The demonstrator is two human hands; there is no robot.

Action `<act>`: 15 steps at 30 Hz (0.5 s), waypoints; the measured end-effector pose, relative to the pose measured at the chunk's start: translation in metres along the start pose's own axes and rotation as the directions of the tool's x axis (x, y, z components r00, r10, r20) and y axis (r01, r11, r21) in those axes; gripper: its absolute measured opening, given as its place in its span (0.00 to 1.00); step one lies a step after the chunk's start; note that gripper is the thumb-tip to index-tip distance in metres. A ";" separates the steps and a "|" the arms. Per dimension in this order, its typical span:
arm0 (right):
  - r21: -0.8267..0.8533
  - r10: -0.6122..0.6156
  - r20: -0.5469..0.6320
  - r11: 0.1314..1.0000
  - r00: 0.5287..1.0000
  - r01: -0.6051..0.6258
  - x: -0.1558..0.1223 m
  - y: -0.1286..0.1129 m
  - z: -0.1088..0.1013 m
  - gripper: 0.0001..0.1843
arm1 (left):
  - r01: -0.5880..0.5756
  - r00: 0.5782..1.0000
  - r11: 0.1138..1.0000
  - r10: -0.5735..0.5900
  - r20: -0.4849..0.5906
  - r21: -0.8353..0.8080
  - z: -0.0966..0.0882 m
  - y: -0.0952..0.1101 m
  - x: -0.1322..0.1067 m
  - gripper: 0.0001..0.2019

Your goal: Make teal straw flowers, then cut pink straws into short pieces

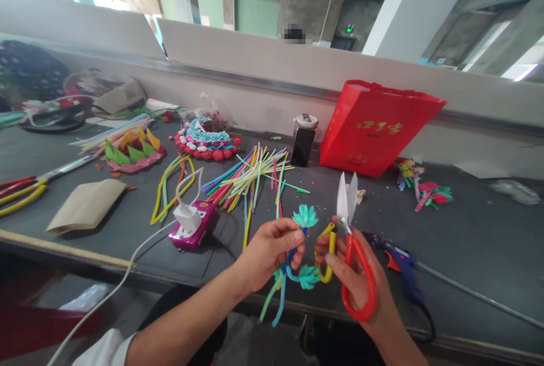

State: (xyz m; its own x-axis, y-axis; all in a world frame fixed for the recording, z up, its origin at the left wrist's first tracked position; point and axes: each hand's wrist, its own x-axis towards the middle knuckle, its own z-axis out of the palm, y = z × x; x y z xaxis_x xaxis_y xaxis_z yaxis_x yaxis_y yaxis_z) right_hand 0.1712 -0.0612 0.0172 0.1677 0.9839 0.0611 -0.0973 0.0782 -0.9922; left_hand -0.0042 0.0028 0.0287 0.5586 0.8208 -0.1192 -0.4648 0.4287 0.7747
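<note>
My left hand [276,250] is closed, pinching the blue stem of a fuzzy pipe-cleaner flower [305,216] with a teal head. Below those fingers hang a second teal bloom [308,277] and pale green and blue stem ends. My right hand [376,292] holds red-handled scissors [349,238], points up and blades parted. A bent yellow pipe cleaner [332,247] also sits at the fingers of that hand, between it and the flower. The two hands are a small gap apart, above the table's front edge.
Loose pipe cleaners [255,176] lie mid-table, near a purple power strip [204,224] with a white charger. A glue gun [403,267] lies at right. Behind stand a red bag [378,128] and a bottle [310,122]. Larger scissors [42,182] and brown paper [87,204] lie left.
</note>
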 end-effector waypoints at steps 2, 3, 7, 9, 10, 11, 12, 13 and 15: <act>-0.026 -0.035 -0.019 0.999 0.999 0.034 0.004 -0.001 0.007 0.34 | 0.019 0.999 0.999 -0.020 0.030 0.030 0.006 -0.006 -0.002 0.16; -0.030 -0.034 -0.018 0.999 0.999 0.033 0.006 -0.001 0.010 0.33 | 0.027 0.999 0.999 -0.029 0.036 0.047 0.007 -0.008 -0.002 0.16; -0.020 -0.016 -0.030 1.000 0.999 0.016 0.013 0.001 0.015 0.29 | 0.032 0.999 0.992 -0.031 -0.008 0.125 0.009 -0.011 -0.004 0.17; -0.025 -0.026 -0.059 0.999 0.998 0.025 0.014 0.002 0.016 0.29 | 0.010 1.000 0.986 -0.008 -0.015 0.167 0.008 -0.010 -0.004 0.17; -0.036 -0.034 -0.079 0.999 0.996 0.031 0.014 0.003 0.016 0.29 | -0.004 1.000 0.983 0.006 -0.010 0.185 0.007 -0.010 -0.005 0.17; -0.057 -0.041 -0.096 0.998 0.995 0.036 0.014 0.003 0.016 0.29 | -0.017 1.000 0.980 0.018 -0.006 0.199 0.007 -0.010 -0.005 0.16; -0.083 -0.047 -0.111 0.996 0.993 0.038 0.014 0.003 0.016 0.28 | -0.026 1.000 0.977 0.027 -0.005 0.210 0.007 -0.010 -0.005 0.16; -0.110 -0.050 -0.123 0.993 0.991 0.037 0.015 0.003 0.017 0.27 | -0.027 1.000 0.976 0.029 -0.007 0.218 0.007 -0.010 -0.005 0.16; -0.122 -0.041 -0.142 0.992 0.989 0.023 0.015 0.003 0.017 0.25 | -0.013 1.000 0.973 0.016 -0.011 0.229 0.009 -0.010 -0.005 0.16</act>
State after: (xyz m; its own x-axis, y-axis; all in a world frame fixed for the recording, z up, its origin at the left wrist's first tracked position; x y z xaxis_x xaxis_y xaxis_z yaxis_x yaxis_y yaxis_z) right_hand 0.1567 -0.0436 0.0168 0.3095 0.9471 0.0851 0.0268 0.0808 -0.9964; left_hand 0.0031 -0.0090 0.0272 0.5435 0.8317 -0.1133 -0.3027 0.3201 0.8977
